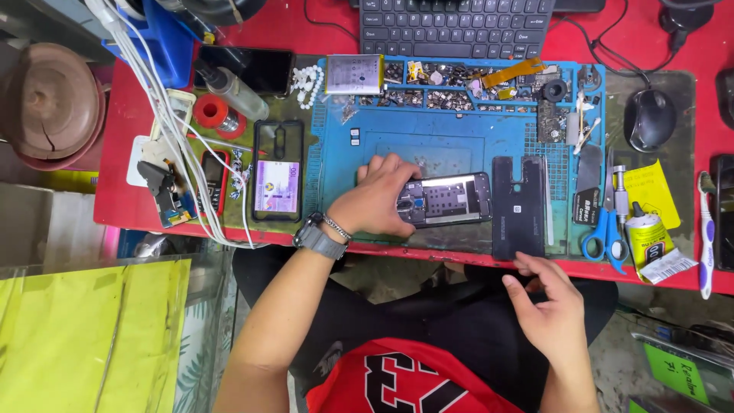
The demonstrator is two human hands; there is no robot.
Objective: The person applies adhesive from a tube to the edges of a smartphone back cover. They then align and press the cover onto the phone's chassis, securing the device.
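Note:
My left hand point(376, 200), with a watch and bracelet at the wrist, grips the left end of an opened phone point(447, 199) lying on the blue repair mat point(451, 145); the phone's insides face up. The phone's dark back cover point(518, 205) lies flat just right of it. My right hand point(547, 302) hovers below the table edge over my lap, fingers loosely apart, holding nothing. A silver battery point(354, 73) rests at the mat's top left corner.
Blue-handled scissors point(606, 233), a glue tube point(646, 235) and a yellow note point(650, 191) sit right of the mat. A mouse point(650, 118), keyboard point(456, 27), phone case with a banknote point(277, 180), white cables point(164, 115) and small parts trays point(451, 80) surround it.

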